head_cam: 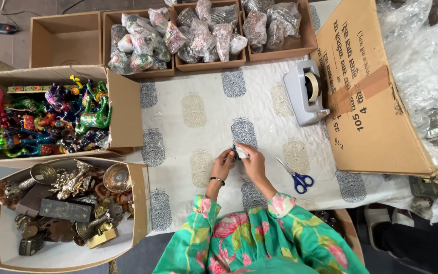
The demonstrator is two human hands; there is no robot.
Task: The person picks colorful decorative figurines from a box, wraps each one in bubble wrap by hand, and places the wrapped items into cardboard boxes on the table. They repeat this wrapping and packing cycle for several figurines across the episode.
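**A small wrapped piece held between two hands over the printed cloth**

Head view: A small object, pale with a dark part [239, 150], is held between both hands above a white quilted cloth printed with grey and beige motifs [198, 86]. The left hand [223, 163] is closed on the object's left side, and a dark beaded bracelet [217, 179] is worn on its wrist. The right hand [252, 161] is pinched on the object's right side with the fingertips meeting those of the left. The object is too small to be made out clearly; it may be a little figure partly wrapped in clear film. Both forearms are covered by green sleeves with pink flowers [259, 233].

Just to the right of the hands, blue-handled scissors [295, 176] are laid flat on the cloth, blades towards the hands. Farther up and to the right, a grey desk tape dispenser with a roll of tape [305, 91] is set beside a large flattened brown cardboard sheet [376, 101]. Crumpled clear plastic film [427, 61] is piled at the far right.

Along the top edge, four open cardboard trays are lined up: the leftmost [65, 38] is seen bare, and the other three are filled with small film-wrapped pieces [204, 33]. At the left, an open cardboard box of brightly painted animal figures [51, 119] is placed above another open box of brass-coloured metal ornaments [67, 203].
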